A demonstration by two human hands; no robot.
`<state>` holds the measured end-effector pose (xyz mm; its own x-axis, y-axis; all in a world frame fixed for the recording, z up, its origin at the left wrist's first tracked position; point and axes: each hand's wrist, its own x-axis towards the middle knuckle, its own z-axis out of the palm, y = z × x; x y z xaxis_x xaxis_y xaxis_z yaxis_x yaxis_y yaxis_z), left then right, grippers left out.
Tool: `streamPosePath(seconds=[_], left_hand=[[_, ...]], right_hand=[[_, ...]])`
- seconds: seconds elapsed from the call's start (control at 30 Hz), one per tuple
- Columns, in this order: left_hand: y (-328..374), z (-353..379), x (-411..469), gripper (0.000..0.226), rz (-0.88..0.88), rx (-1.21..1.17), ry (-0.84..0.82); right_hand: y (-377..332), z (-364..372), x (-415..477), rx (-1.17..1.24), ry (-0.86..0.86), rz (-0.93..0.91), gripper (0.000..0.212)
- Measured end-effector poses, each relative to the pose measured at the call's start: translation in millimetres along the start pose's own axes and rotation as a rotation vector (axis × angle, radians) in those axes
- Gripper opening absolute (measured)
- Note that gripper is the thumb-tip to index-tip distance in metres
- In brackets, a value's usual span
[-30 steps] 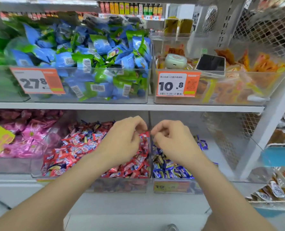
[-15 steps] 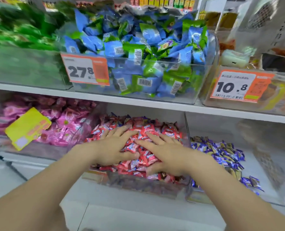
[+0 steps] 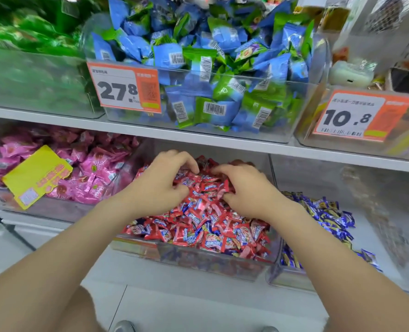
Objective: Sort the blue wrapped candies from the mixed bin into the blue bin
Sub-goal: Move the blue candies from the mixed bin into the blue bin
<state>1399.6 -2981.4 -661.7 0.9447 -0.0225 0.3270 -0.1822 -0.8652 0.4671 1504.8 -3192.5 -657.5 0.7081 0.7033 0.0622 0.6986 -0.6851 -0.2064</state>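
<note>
A clear mixed bin (image 3: 198, 262) on the lower shelf is heaped with red wrapped candies (image 3: 206, 226); a few blue wrappers show among them. To its right stands a clear bin of blue wrapped candies (image 3: 328, 216). My left hand (image 3: 160, 188) and my right hand (image 3: 246, 188) both rest palm down in the red pile, fingers curled and dug into the candies near the back of the bin. I cannot tell whether either hand has a candy pinched; the fingertips are buried.
The upper shelf carries a bin of blue and green packets (image 3: 198, 75) with a 27.8 price tag (image 3: 124, 87), and a bin tagged 10.8 (image 3: 361, 116) at the right. A bin of pink candies (image 3: 84, 173) with a yellow label (image 3: 36, 176) sits on the left.
Both hands dropped from above the bins into the red pile, then slid toward the back of the bin with fingers curling in. The camera moved closer and lower.
</note>
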Motion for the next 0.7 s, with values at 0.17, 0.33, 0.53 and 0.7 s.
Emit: streamPosePath(seconds=[0.17, 0.33, 0.53, 0.7], left_hand=[[-1, 14, -8, 0.032, 0.073, 0.122, -0.318], [-9, 7, -3, 0.034, -0.066, 0.361, -0.282], [0, 3, -9, 0.045, -0.138, 0.448, -0.297], [7, 7, -8, 0.029, -0.100, 0.454, -0.244]], right_hand=[[-6, -8, -16, 0.112, 0.124, 0.053, 0.043], [-27, -11, -31, 0.190, -0.067, -0.189, 0.015], [-24, -5, -23, -0.234, -0.068, -0.147, 0.015], [-28, -5, -22, -0.080, -0.040, -0.084, 0.019]])
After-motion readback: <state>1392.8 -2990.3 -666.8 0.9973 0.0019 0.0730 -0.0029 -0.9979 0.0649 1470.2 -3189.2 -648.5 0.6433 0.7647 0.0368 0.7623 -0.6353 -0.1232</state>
